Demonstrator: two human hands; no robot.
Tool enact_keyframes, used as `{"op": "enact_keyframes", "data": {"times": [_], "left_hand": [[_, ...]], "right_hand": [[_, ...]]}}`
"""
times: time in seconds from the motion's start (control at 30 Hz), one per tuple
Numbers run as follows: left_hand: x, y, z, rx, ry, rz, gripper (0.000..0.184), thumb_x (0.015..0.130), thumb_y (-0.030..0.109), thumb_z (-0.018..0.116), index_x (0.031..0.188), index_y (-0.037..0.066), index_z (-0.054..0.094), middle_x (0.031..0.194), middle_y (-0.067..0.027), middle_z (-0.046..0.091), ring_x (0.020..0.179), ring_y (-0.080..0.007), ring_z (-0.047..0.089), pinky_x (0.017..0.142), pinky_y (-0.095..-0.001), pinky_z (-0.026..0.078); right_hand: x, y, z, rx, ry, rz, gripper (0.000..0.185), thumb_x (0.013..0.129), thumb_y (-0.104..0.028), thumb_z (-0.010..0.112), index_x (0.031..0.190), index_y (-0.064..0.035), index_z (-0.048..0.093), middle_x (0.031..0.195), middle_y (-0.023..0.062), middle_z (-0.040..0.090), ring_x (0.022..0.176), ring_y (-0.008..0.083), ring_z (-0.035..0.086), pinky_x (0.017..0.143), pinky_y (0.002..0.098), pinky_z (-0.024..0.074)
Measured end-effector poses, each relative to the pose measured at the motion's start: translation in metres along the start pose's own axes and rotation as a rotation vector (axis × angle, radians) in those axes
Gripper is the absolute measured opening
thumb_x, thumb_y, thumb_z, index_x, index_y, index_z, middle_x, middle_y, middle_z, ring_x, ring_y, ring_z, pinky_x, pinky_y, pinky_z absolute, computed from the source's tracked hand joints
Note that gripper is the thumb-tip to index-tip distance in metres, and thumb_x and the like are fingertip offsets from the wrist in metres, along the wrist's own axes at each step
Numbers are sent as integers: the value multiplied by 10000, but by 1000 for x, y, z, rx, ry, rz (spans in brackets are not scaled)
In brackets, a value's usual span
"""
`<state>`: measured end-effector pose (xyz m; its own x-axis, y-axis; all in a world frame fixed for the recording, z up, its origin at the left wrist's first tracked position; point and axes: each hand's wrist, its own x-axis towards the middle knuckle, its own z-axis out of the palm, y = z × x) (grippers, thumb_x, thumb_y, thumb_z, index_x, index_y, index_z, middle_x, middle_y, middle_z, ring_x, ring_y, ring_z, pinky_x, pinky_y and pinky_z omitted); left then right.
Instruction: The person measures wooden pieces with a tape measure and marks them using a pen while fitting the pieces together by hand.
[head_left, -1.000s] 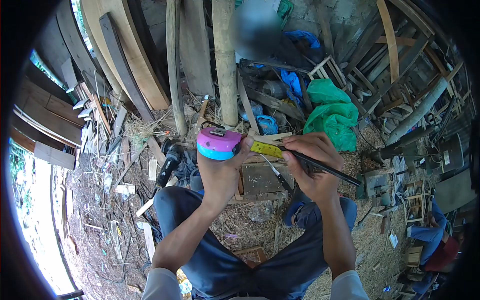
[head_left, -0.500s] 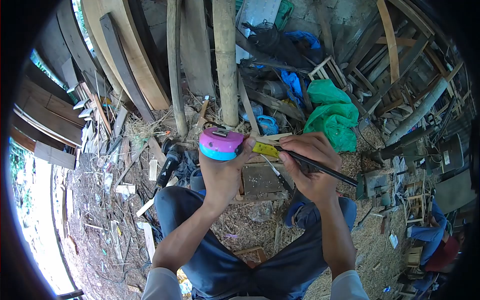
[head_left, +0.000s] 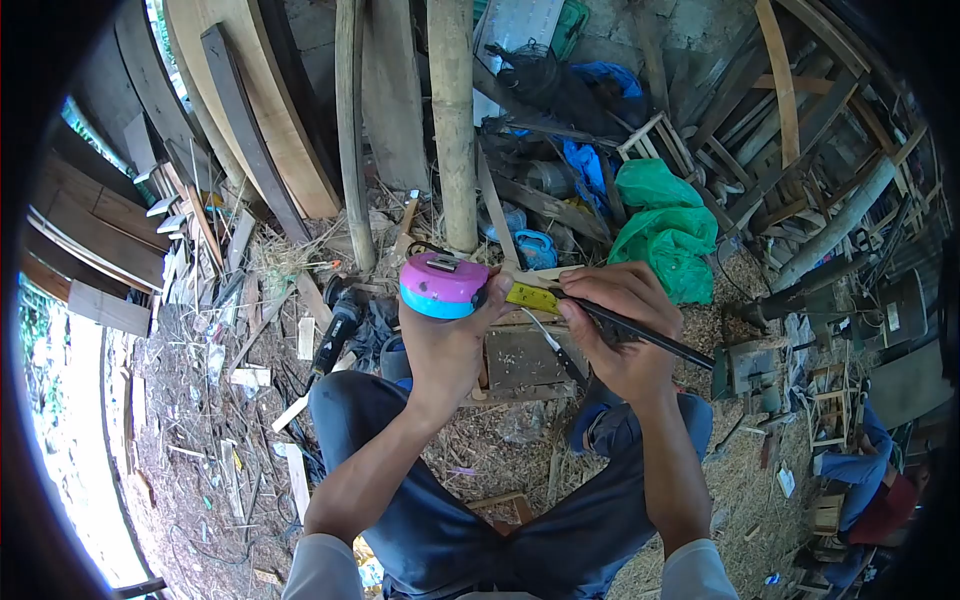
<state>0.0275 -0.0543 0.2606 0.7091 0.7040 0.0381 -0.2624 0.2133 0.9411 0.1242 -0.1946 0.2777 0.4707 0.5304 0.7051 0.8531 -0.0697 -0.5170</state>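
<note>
A pink and blue tape measure is gripped in my left hand, with a short length of yellow blade drawn out to the right. My right hand is closed round a long black pencil-like stick; its tip meets the end of the blade. A pale strip of wood lies just behind the blade, partly hidden by my fingers. Below my hands is a small wooden block or board sprinkled with shavings. A knife with a dark handle and pale curved blade rests across its right side.
A black power tool lies on the shaving-covered ground to the left. Bamboo poles and planks lean at the back. A green plastic bag and stacked wooden frames stand right. Another person sits at the far right.
Almost nothing differs. Both hands keep their hold, and the tape measure and black stick stay in nearly the same place.
</note>
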Motion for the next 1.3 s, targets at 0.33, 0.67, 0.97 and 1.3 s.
{"op": "enact_keyframes", "data": {"times": [0.33,0.67,0.97,1.3], "left_hand": [[0,0,-3,29,-30,-58,177,832,43,672,933,-40,553,907,-96,618,814,-166,641,738,-306,583],[-1,-5,-1,33,-26,34,174,814,32,693,887,-63,566,828,-99,640,755,-144,646,663,-282,584],[-3,-3,1,39,-19,26,173,814,39,696,879,-58,568,823,-99,641,747,-146,649,658,-278,579],[-1,-5,-1,70,-31,53,171,816,30,690,889,-57,563,832,-101,643,739,-144,651,642,-272,581]], "right_hand": [[0,0,0,-9,-6,2,191,687,-50,748,869,-75,694,901,36,696,816,227,614,712,329,493],[3,-3,0,-29,-14,-22,177,698,-58,740,866,-81,690,899,31,693,809,221,614,711,334,482],[2,-4,1,-6,-22,5,176,704,-60,738,872,-82,688,899,31,693,804,220,617,711,331,484],[3,-4,1,-6,-25,-3,177,697,-59,742,865,-75,689,894,36,694,801,226,619,712,333,485]]}}
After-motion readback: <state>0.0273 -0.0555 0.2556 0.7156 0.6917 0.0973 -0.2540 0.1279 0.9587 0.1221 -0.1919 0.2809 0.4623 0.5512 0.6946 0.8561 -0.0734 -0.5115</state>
